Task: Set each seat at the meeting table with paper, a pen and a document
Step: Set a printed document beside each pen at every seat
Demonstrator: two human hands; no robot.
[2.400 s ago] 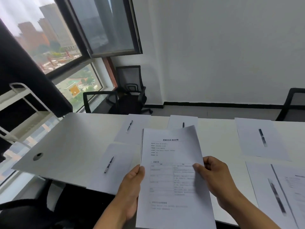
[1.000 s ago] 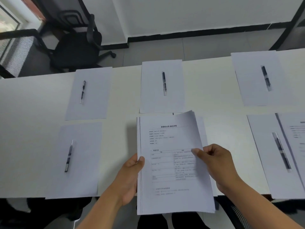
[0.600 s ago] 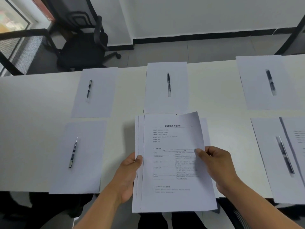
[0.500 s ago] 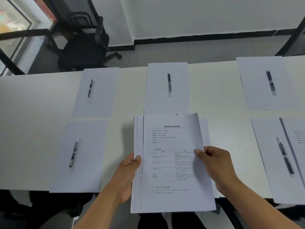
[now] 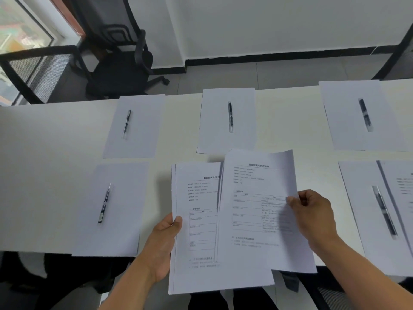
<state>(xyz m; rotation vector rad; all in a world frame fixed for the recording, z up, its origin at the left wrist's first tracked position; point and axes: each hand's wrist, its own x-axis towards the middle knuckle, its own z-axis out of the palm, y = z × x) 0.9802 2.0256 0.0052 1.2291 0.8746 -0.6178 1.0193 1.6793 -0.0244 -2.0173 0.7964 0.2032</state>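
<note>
The right hand [image 5: 314, 217] is pinching the right edge of the top document [image 5: 259, 209] between thumb and fingers, holding it partly off the stack of documents [image 5: 196, 231], whose left edge the left hand [image 5: 166, 237] is gripping above the near edge of the meeting table [image 5: 44, 175]. By my judgement, the step in hand is dealing out one document. Blank sheets, each bearing a pen [image 5: 104, 203], are lying at the seats around. Next, the freed sheet needs laying flat beside a pen at a seat lacking one.

White table [image 5: 44, 175], black chair [image 5: 120, 72]
</note>
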